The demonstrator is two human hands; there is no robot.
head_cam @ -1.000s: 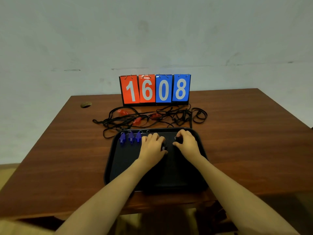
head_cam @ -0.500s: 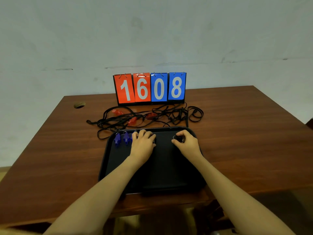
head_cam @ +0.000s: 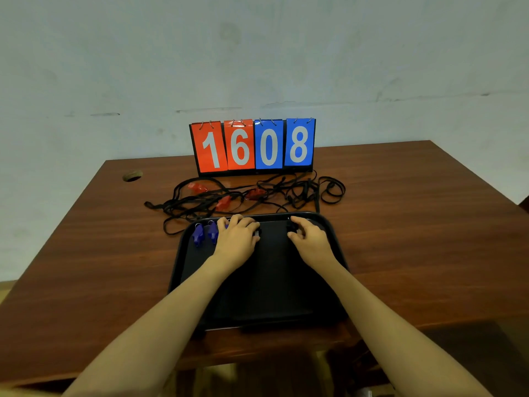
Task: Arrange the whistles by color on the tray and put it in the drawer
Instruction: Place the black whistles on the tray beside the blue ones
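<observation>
Left hand (head_cam: 236, 239) further left, beside blue whistles (head_cam: 198, 234), grip unclear; right hand (head_cam: 310, 239), fingers seemingly pinching black whistle (head_cam: 289, 225)

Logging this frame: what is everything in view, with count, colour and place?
Wall: one, pale, behind the table.
Table: one, brown wood, fills the lower view.
Scoreboard: one, two red and two blue cards reading 1608, table's far edge.
Lanyards: tangle, black, between scoreboard and tray.
Red whistles: three, among the lanyards.
Tray: one, black, near the table's front edge.
Blue whistles: two clear, a third partly covered, tray's far left.
Cable hole: one, table's far left.
Left hand, right hand: on the tray's far end; grip too dark to tell.
</observation>
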